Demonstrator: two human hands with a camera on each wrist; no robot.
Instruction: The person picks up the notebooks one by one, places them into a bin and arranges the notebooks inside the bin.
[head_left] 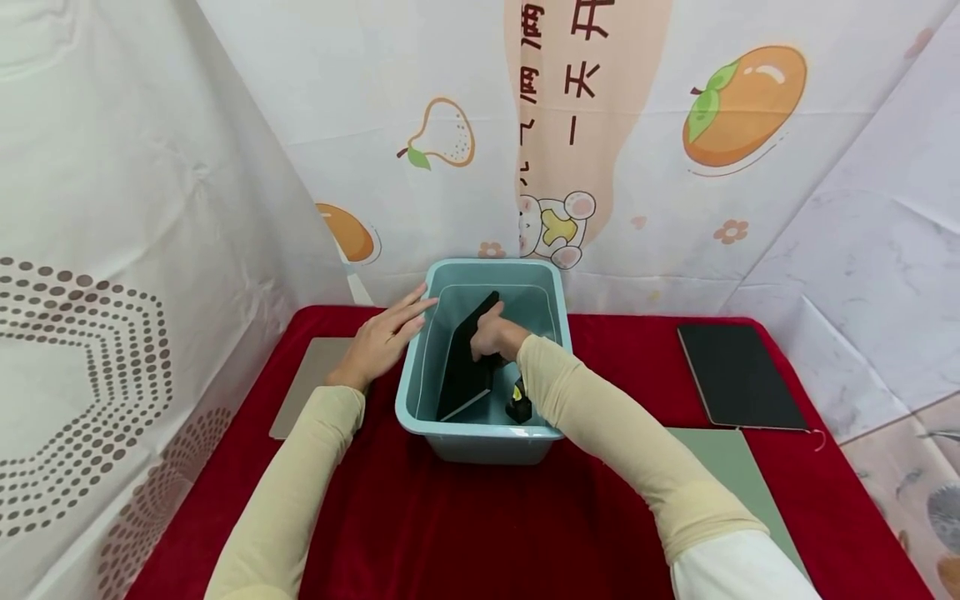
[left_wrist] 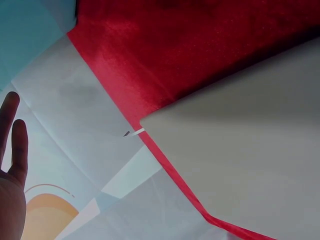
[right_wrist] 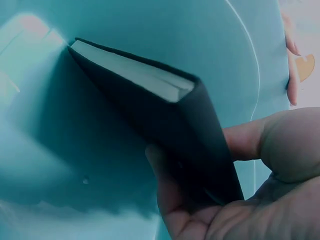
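Inside a blue tub, right hand grips a black book

At the far left, a white curtain with brown dots hangs beside the table. A grey notebook lies flat near the left edge of the red cloth, partly covered by the left arm; in the left wrist view a short pale ribbon pokes out near one corner. The left hand reaches up to the tub's left rim, its fingers fairly straight and slightly spread, holding nothing; I cannot tell whether the fingertips touch the rim.

Next comes the tub, upright on the cloth. The black book stands tilted inside it, toward the left side, its pale page edges showing. The right hand is closed around the book, thumb on one side and fingers on the other, as the right wrist view shows. Just to the right of the book, in the near part of the tub, sits a small black object with a yellow patch, too small to name.

Further right, a green notebook lies partly under the right sleeve. Beyond it, near the table's right side, lies a black notebook, with a thin ribbon at its near corner.
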